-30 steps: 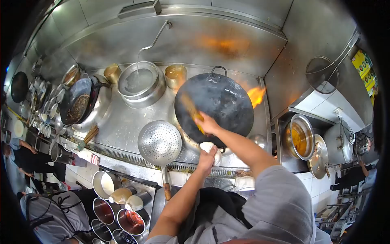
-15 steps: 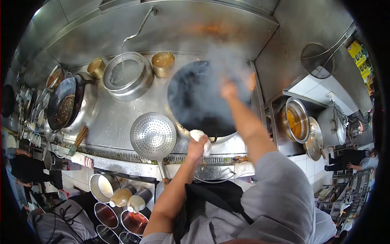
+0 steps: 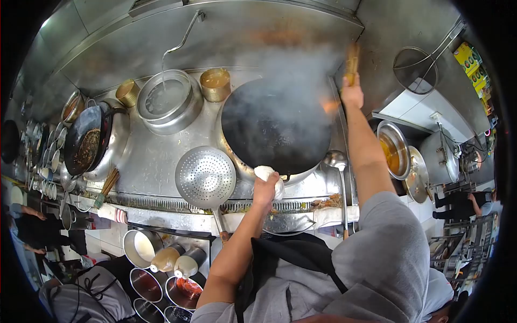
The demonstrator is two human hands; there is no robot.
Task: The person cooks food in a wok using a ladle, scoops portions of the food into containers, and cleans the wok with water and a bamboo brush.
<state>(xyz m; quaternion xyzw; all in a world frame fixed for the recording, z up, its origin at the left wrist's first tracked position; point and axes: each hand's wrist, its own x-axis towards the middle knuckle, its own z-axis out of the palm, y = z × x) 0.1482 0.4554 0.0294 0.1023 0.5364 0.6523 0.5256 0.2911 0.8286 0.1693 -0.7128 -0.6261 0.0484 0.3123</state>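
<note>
My left hand (image 3: 263, 192) is closed around a folded white cloth (image 3: 264, 173) at the near rim of a large black wok (image 3: 269, 145). The wok's handle under the cloth is mostly hidden. Smoke or steam hangs over the wok, and a small orange flame shows at its right edge. Up and to the right of the wok, my right hand (image 3: 353, 95) grips a bamboo wok brush (image 3: 352, 64), its bristle end pointing away from me. Right of the wok lies a steel ladle (image 3: 336, 160), and to the left a perforated skimmer (image 3: 205, 177).
A water-filled steel pot (image 3: 164, 99) stands under a tap (image 3: 186, 37). A second wok (image 3: 86, 137) with dark residue is at the left. A wire strainer (image 3: 416, 70) hangs at the right above a bowl of orange liquid (image 3: 393, 151). Squeeze bottles (image 3: 168, 257) stand below.
My right hand has moved from over the wok up and right, and the brush now shows clearly. The ladle has come into sight. My left hand keeps its hold at the rim.
</note>
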